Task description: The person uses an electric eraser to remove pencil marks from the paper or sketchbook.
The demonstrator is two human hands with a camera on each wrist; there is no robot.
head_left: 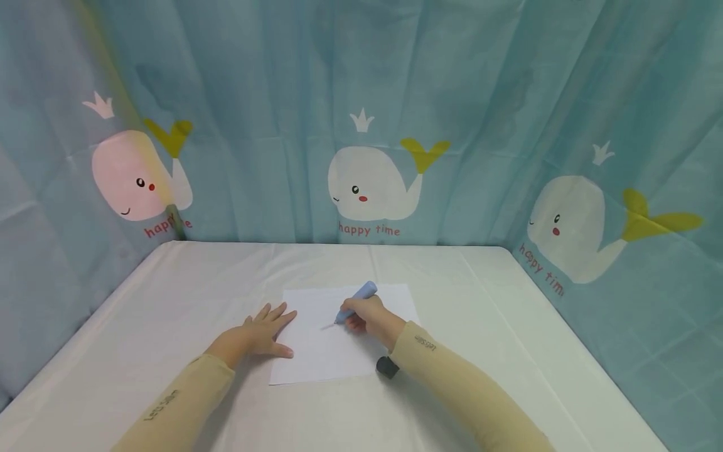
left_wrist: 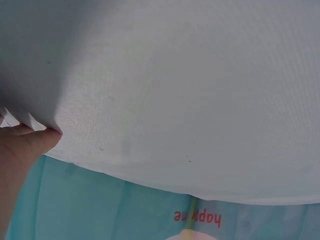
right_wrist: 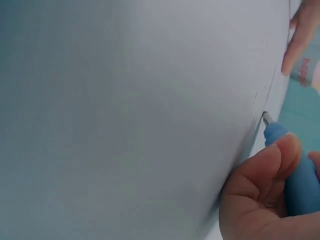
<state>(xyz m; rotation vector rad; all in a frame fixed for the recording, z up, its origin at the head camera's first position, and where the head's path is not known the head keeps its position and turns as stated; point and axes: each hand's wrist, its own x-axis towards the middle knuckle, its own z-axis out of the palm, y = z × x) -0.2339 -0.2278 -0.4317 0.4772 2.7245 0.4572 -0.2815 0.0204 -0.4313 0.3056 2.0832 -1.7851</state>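
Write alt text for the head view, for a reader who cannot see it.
A person's right hand grips a blue pen with its tip on a white sheet of paper, while the left hand lies flat, fingers spread, on the sheet's left edge. The paper lies on a white table backed by a teal curtain printed with whales.

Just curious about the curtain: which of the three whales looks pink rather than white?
The left whale, behind the left hand; the middle whale and right whale are white.
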